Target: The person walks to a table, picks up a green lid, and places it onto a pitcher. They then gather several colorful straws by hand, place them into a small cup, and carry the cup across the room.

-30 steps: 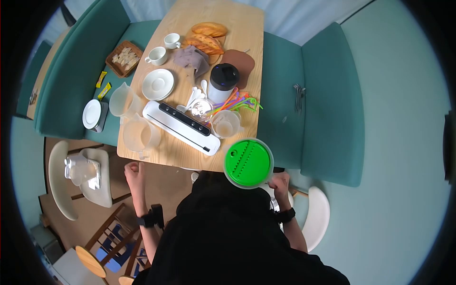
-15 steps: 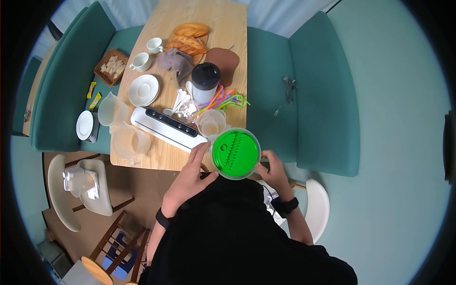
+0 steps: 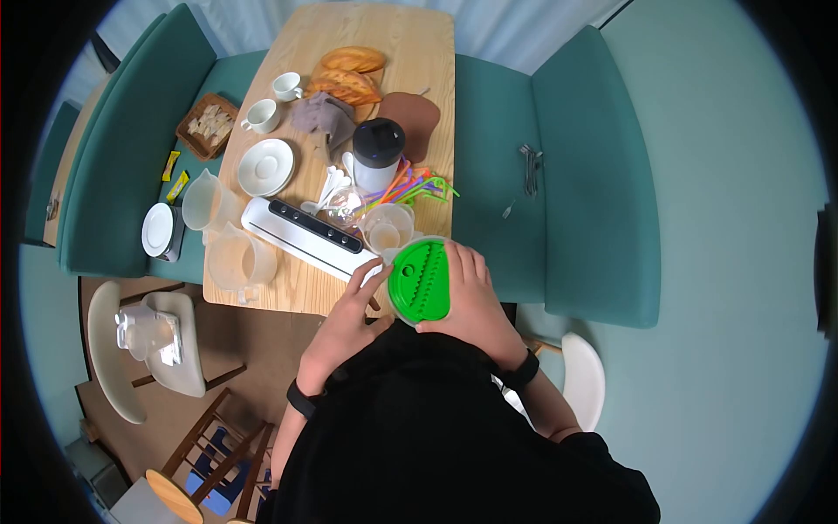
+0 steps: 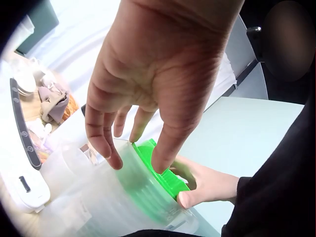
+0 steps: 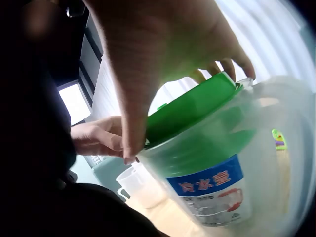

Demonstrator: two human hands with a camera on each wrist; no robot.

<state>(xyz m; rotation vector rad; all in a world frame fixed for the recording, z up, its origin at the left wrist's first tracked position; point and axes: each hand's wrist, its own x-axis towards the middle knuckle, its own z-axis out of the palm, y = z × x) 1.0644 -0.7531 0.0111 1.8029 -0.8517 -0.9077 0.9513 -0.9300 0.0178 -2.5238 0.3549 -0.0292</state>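
Observation:
A translucent plastic pitcher with a blue-and-white label stands tilted in the right wrist view, close at the table's near edge. Its round green lid, with a toothed ridge, sits on top. My right hand spans this lid from above and grips it, thumb at the near edge and fingers over the far edge. Beside the pitcher's left side is my left hand. In the left wrist view, its loosely extended fingers are at the pitcher's wall, with the thumb near the lid's edge.
A white vacuum sealer lies left of the pitcher. Clear pitchers, plates, cups, bread, colourful straws and a black-topped canister share the table. Green benches flank it.
My left hand came up from the left to the pitcher's side. My right hand moved from the pitcher's right side onto the green lid. The pitcher shifted slightly left in view.

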